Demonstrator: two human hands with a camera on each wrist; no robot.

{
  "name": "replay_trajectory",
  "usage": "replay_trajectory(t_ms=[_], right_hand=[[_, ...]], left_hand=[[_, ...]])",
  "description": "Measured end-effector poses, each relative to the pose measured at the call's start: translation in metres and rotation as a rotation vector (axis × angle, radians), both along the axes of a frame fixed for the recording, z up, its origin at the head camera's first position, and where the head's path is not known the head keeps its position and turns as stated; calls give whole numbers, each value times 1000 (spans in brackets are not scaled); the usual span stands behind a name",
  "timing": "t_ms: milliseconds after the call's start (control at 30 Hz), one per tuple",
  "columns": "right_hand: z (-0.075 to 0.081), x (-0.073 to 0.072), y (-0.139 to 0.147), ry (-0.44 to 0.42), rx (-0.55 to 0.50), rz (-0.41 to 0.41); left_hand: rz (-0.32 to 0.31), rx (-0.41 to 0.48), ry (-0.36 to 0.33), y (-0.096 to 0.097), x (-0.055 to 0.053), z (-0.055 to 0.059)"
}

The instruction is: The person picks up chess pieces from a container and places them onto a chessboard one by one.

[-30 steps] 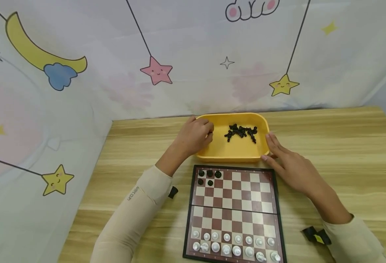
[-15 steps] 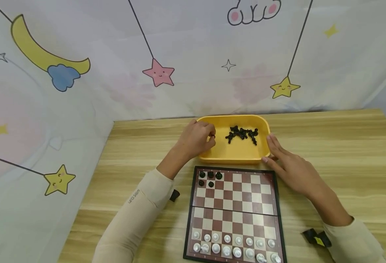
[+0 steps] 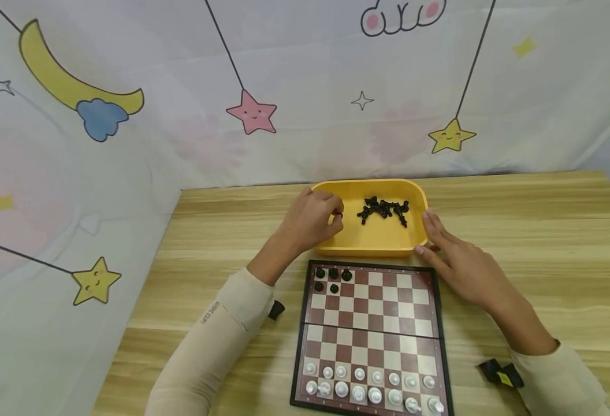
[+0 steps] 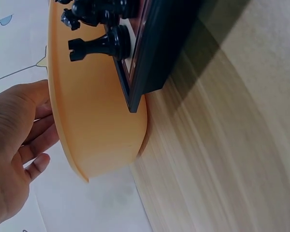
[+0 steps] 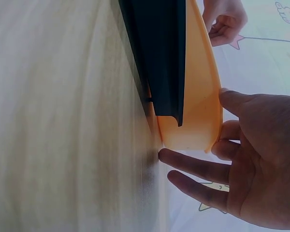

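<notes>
My left hand [image 3: 311, 218] is over the left end of a yellow plastic tray [image 3: 366, 252], its thumb and fingers pinching a small black chess piece [image 3: 341, 215] mostly hidden by the fingers. Several black chess pieces [image 3: 383, 207] lie heaped on the tray's floor. At the tray's right end, my right hand [image 3: 458, 263] rests with straight fingers against the outside and the thumb by the near corner. In front of the tray lies a chessboard [image 3: 383, 315] with several black pieces in its far left corner, among them a black rook [image 4: 99, 47].
Two rows of white chess pieces [image 3: 359, 394] stand along the board's near edge. Black straps lie beside each sleeve, such as the right strap [image 3: 501, 374]. Behind the wooden table [image 3: 518, 231] hangs a patterned cloth [image 3: 305, 150].
My left hand has shifted slightly right within the tray, still pinching the black piece. The right hand stays at the tray's right end, and the board's pieces have not moved.
</notes>
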State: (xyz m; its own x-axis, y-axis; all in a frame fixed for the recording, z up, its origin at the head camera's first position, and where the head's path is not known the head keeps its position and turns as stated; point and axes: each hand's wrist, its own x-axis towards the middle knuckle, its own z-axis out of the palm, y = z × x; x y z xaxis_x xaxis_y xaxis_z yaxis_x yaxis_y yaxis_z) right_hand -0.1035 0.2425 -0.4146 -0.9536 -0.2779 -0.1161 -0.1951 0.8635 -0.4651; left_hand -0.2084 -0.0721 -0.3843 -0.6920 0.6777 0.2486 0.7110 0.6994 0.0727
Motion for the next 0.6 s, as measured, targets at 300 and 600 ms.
replay_trajectory(t_ms=[300, 600], right_hand=[[0, -1, 0, 8, -2, 13], [-1, 0, 0, 5, -13, 7]], left_hand=[[-27, 41, 49, 0, 7, 0], [-62, 94, 84, -2, 15, 2]])
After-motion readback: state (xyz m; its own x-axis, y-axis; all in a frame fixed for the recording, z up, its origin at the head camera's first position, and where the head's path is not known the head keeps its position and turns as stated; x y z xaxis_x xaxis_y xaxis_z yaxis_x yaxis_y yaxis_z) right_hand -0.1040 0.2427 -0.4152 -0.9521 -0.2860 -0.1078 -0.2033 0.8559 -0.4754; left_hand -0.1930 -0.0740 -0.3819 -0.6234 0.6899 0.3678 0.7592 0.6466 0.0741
